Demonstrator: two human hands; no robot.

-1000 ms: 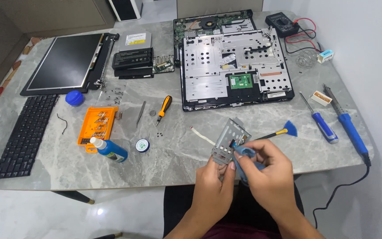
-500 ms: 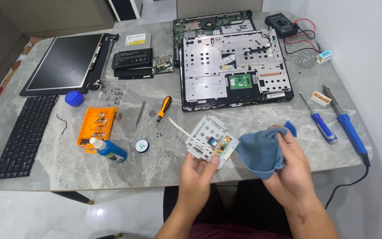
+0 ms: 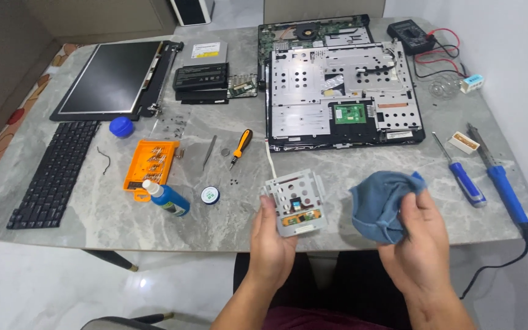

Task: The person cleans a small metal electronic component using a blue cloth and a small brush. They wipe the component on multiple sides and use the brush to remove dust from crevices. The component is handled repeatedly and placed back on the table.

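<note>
Left hand (image 3: 273, 244) holds the small perforated grey metal bracket with an orange circuit strip (image 3: 294, 203), thumb on its left edge, fingers behind; the face is tilted up toward the person, probably for inspection. It hangs just above the near edge of the grey marbled worktop (image 3: 349, 165). Right hand (image 3: 420, 235) is bunched around a crumpled blue cloth (image 3: 379, 201), grip closed on the fabric, held beside the bracket and apart from it.

Behind: opened laptop chassis with bare metal plate (image 3: 343, 91). To the left, orange-handled screwdriver (image 3: 240, 146), blue plastic bottle lying on its side (image 3: 166, 197), orange screw tray (image 3: 151, 164), detached black keyboard (image 3: 53, 174). To the right, blue-handled screwdriver (image 3: 462, 177) and blue soldering iron (image 3: 503, 183), parked within reach.

Versus half a second earlier: bracket and cloth sit slightly farther apart; bracket face more squarely upward. A second ago both hands met over the bracket.
</note>
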